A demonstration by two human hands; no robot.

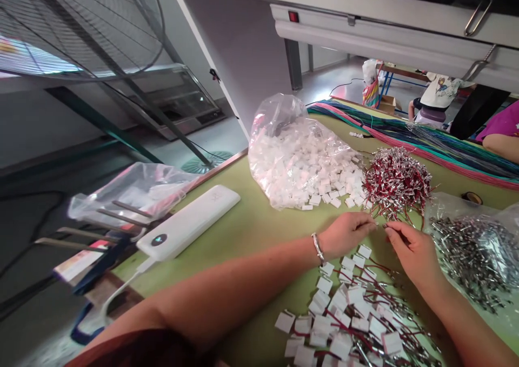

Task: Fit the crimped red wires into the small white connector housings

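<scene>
My left hand (pixel 347 233), with a silver bracelet (pixel 318 249) at its wrist, has thumb and forefinger pinched together. Close by on the right, the fingers of my right hand (pixel 412 248) are pinched too. Something small shows at the fingertips of both hands, too tiny to make out. Just behind them lies a heap of short red wires with shiny metal ends (pixel 397 180). Below the hands, white plastic housings with red wires (pixel 340 324) are spread over the green tabletop (pixel 227 280). A bag of small metal parts (pixel 472 259) rests beside my right hand.
A clear bag (pixel 279 156) spills loose white housings onto the table behind my left hand. Long bundles of coloured wire (pixel 405 134) run along the back. A roll of tape (pixel 472 198) sits at right, a white power bank (pixel 190 221) with a cable at left. Other people sit beyond.
</scene>
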